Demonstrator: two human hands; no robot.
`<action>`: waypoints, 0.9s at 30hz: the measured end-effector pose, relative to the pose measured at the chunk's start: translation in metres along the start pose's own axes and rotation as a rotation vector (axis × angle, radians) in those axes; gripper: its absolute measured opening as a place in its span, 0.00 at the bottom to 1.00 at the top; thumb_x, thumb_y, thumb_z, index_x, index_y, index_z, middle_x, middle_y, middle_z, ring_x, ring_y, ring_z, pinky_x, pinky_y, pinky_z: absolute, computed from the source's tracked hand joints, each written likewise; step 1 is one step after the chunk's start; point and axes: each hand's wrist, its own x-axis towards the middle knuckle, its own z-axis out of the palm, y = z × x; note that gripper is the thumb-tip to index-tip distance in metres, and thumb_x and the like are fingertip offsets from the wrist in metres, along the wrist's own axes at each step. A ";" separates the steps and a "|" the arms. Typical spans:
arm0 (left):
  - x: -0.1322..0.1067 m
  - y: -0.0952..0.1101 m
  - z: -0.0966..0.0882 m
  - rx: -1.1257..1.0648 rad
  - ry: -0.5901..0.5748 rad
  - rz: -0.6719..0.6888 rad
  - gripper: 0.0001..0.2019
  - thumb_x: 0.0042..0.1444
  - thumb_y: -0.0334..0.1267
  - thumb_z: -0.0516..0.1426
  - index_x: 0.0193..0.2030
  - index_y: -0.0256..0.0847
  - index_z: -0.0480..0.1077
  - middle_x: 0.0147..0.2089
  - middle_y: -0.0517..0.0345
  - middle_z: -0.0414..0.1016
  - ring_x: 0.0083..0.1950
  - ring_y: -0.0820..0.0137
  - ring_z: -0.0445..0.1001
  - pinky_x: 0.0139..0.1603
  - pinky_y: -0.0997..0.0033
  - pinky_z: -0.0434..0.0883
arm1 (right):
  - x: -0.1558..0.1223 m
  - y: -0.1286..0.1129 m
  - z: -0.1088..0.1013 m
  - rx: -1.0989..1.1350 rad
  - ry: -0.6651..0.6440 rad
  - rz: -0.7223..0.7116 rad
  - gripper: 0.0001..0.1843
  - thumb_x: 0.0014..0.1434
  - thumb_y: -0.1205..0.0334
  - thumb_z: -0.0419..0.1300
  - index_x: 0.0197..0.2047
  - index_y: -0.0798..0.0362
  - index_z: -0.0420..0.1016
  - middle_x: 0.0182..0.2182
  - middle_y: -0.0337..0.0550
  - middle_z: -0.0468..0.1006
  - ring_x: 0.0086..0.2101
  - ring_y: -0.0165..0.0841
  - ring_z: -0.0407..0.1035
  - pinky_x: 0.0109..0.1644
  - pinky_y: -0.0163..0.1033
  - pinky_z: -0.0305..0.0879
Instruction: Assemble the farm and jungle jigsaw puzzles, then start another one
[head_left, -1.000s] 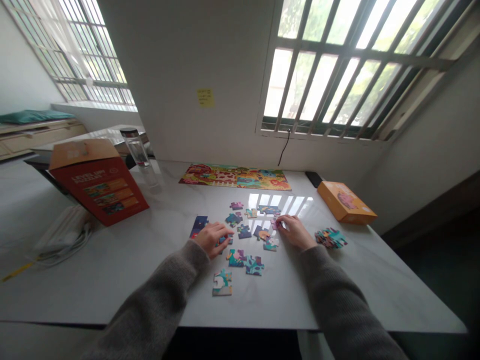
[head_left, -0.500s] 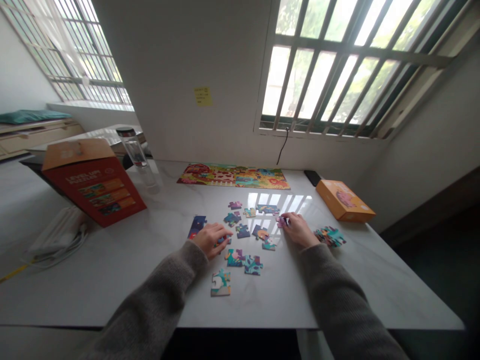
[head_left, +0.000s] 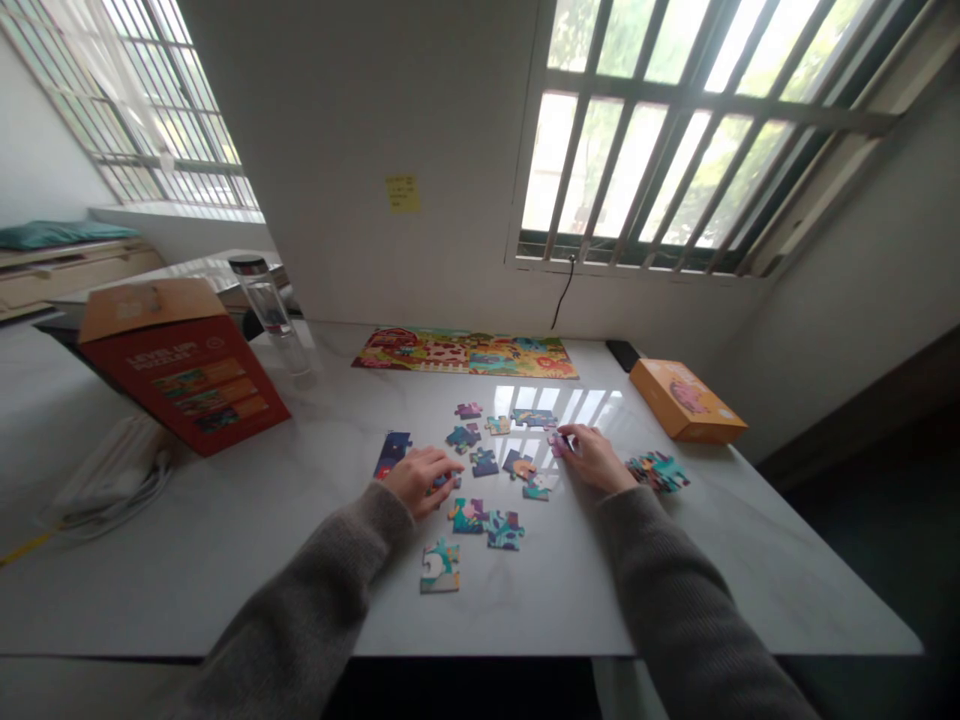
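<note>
My left hand (head_left: pixel 421 478) rests palm down over joined puzzle pieces, its fingers stretched out. A dark blue piece with red (head_left: pixel 395 450) shows beyond its wrist side, and another piece is partly hidden under the fingers. With thumb and fingertips, my right hand (head_left: pixel 592 458) pinches a small purple puzzle piece (head_left: pixel 556 444) at the table surface. Between the hands lie several loose pieces, among them a dark blue one (head_left: pixel 484 461) and one with an orange shape (head_left: pixel 519 464). Closer to me are a joined teal pair (head_left: pixel 505 530) and a single piece with white (head_left: pixel 439 567).
A pile of pieces (head_left: pixel 658 471) lies right of my right wrist. Farther back are a finished farm puzzle strip (head_left: pixel 450 354), an orange box (head_left: pixel 686 402) and a phone (head_left: pixel 622 355). On the left stand a red puzzle box (head_left: pixel 187 370) and a glass bottle (head_left: pixel 264 300).
The view has shifted very slightly. My right hand has turned the purple piece a little at nearly the same spot; my left hand has stayed in place.
</note>
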 end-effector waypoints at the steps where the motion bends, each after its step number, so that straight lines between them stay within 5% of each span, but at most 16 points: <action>1: 0.000 0.000 0.000 0.001 -0.001 0.001 0.10 0.64 0.35 0.53 0.48 0.43 0.74 0.40 0.54 0.77 0.43 0.63 0.73 0.46 0.63 0.68 | 0.000 -0.001 -0.001 -0.004 -0.015 -0.005 0.14 0.64 0.55 0.57 0.47 0.50 0.78 0.40 0.47 0.81 0.40 0.40 0.70 0.46 0.43 0.65; 5: 0.001 0.000 -0.002 0.023 0.000 -0.006 0.10 0.64 0.36 0.53 0.47 0.42 0.75 0.39 0.54 0.78 0.43 0.63 0.74 0.46 0.64 0.67 | 0.000 -0.006 -0.004 0.032 -0.042 -0.011 0.12 0.63 0.58 0.57 0.43 0.50 0.80 0.40 0.48 0.79 0.40 0.40 0.70 0.47 0.43 0.65; 11: 0.002 -0.006 -0.015 0.115 0.101 -0.163 0.11 0.64 0.37 0.53 0.46 0.42 0.76 0.37 0.56 0.79 0.42 0.65 0.74 0.47 0.63 0.64 | 0.005 -0.040 0.014 0.075 0.084 -0.090 0.13 0.63 0.67 0.54 0.46 0.51 0.79 0.44 0.48 0.80 0.47 0.43 0.67 0.54 0.48 0.61; 18: 0.002 -0.009 -0.028 0.155 0.154 -0.346 0.11 0.62 0.37 0.54 0.44 0.42 0.78 0.37 0.55 0.79 0.41 0.63 0.74 0.46 0.63 0.64 | 0.020 -0.093 0.032 0.093 -0.043 -0.264 0.12 0.65 0.68 0.55 0.47 0.49 0.78 0.46 0.47 0.80 0.49 0.43 0.66 0.55 0.49 0.58; 23: 0.001 -0.009 -0.023 0.155 0.138 -0.352 0.11 0.61 0.37 0.55 0.44 0.42 0.78 0.37 0.55 0.80 0.41 0.64 0.73 0.46 0.63 0.64 | 0.046 -0.123 0.039 0.058 -0.049 -0.310 0.13 0.67 0.67 0.54 0.47 0.49 0.79 0.42 0.47 0.80 0.46 0.41 0.68 0.53 0.47 0.59; 27: 0.001 -0.008 -0.021 0.151 0.129 -0.346 0.10 0.61 0.36 0.55 0.43 0.43 0.78 0.37 0.56 0.80 0.40 0.64 0.73 0.46 0.63 0.64 | 0.076 -0.136 0.050 0.006 -0.134 -0.274 0.18 0.63 0.73 0.53 0.52 0.50 0.76 0.49 0.49 0.79 0.50 0.43 0.66 0.54 0.47 0.59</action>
